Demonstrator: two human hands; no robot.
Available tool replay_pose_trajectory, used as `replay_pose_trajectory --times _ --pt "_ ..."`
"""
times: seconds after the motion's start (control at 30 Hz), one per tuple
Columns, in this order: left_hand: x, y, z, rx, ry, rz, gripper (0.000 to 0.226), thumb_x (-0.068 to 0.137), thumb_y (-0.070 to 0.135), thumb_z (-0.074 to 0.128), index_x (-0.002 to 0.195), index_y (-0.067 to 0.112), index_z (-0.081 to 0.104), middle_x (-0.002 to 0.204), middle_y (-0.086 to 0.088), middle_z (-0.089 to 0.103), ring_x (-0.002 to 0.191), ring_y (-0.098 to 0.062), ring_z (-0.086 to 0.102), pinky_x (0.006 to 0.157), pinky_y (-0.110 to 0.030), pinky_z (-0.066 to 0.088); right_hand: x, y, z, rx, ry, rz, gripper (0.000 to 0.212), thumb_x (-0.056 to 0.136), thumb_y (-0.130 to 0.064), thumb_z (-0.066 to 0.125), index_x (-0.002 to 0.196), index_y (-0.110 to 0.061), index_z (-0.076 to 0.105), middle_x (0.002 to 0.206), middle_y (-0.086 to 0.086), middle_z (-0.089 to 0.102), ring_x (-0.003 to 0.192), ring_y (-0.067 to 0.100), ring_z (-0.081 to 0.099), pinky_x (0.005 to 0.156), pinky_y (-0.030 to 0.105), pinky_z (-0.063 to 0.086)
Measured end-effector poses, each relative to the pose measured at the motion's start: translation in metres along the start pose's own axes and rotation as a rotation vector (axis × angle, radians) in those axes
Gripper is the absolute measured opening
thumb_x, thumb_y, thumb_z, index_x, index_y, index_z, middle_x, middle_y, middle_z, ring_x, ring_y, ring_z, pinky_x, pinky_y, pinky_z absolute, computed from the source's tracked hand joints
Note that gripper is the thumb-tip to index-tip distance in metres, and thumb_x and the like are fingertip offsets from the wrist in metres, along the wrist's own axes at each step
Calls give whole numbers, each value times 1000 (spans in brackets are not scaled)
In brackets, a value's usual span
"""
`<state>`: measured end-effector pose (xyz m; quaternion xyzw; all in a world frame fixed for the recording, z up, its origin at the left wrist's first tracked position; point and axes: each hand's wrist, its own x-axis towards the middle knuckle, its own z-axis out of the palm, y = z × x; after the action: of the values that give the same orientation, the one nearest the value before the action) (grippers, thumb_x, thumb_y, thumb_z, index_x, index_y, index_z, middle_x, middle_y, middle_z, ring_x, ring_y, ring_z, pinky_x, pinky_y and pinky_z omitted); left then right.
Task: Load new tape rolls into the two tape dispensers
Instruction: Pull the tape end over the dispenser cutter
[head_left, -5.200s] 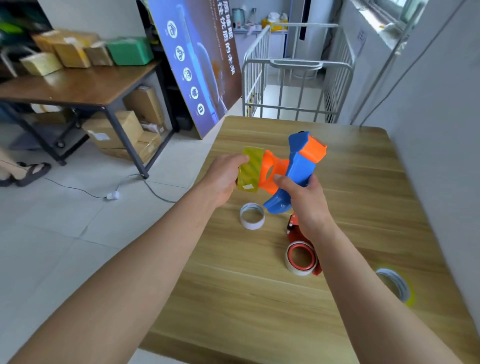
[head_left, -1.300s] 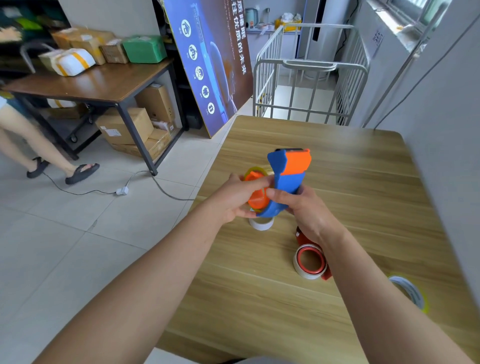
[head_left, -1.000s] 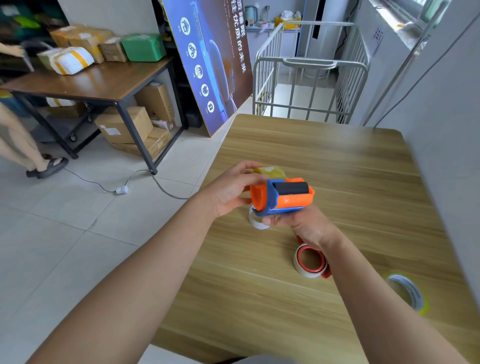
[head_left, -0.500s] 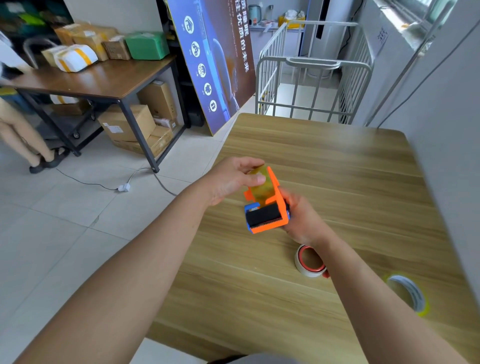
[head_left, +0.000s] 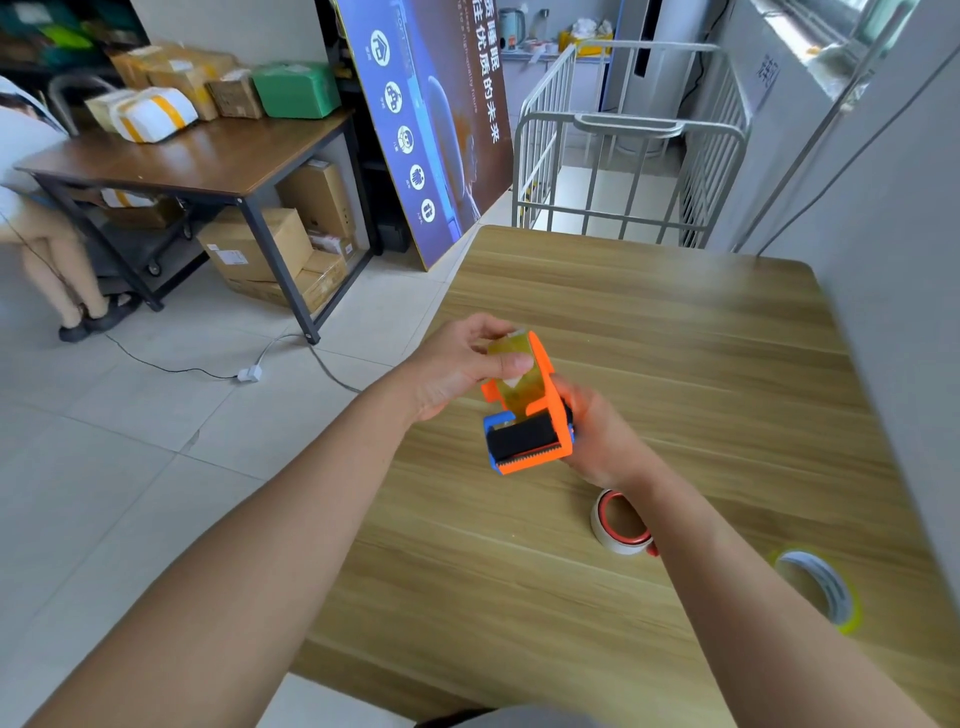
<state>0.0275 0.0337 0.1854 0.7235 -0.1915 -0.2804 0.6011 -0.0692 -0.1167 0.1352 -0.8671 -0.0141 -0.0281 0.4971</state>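
Holding the orange-and-blue plastic tape dispenser (head_left: 527, 421) above the wooden counter (head_left: 675, 374), your right hand (head_left: 597, 436) gripped it from the right, black roller end toward you. Your left hand (head_left: 457, 366), on the dispenser's left and nearer, pinched the yellowish translucent tape roll (head_left: 511, 364) at its far end, fingers closed. Nearer you lay a red-cored white tape roll (head_left: 621, 525).

The tape dispenser (head_left: 527, 415) is held above the counter (head_left: 675, 353), between the left hand's fingers (head_left: 506, 358) and the right hand (head_left: 597, 436); a tape roll (head_left: 621, 525) lies on the counter just nearside of the right hand; another roll (head_left: 818, 590) lies well right of it.
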Motion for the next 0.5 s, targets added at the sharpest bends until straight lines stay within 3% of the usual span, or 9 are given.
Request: replay_pose_trajectory --times 0.1,0.17,0.27,0.33,0.43,0.5 --pt "-3 -1 3 104 46 52 42 65 15 80 98 22 55 119 -10 59 100 -23 62 64 -31 54 0 7 3 -47 20 -3 21 77 1 64 96 -7 62 85 17 63 76 26 56 75 37 47" --pt "-3 -1 3 120 37 59 45 61 20 83 96 26 55 117 -11 60 104 -26 62 74 -37 55 -1 10 4 -81 41 -24 19 80 1 64 98 -3 63 89 22 65 85 33 60 91 42 46" --pt "0 -1 -1 46 13 28 41 72 32 73 110 30 56 122 -1 58 114 -18 56 95 -35 48 -2 12 5 -103 96 -82 15 79 3 65 91 -5 66 77 10 67 75 10 58 109 47 33" --pt "3 0 -6 -6 -36 -38 35 86 30 60 120 24 56 123 0 59 116 -16 54 108 -39 38 -1 12 5 -116 109 -107 15 78 5 63 88 -6 66 73 8 66 73 9 55 117 45 24" --pt "3 3 -10 18 -131 -75 27 90 25 54 115 19 61 113 -2 66 111 -19 59 110 -40 37 0 14 4 -160 98 -109 13 78 6 61 87 -2 65 76 14 67 74 25 60 121 40 16" --pt "2 4 -10 68 -115 -70 28 89 25 56 116 19 61 119 -6 65 116 -20 58 109 -39 38 0 15 4 -168 74 -108 14 78 4 62 88 -5 65 75 11 67 72 19 61 121 33 13"
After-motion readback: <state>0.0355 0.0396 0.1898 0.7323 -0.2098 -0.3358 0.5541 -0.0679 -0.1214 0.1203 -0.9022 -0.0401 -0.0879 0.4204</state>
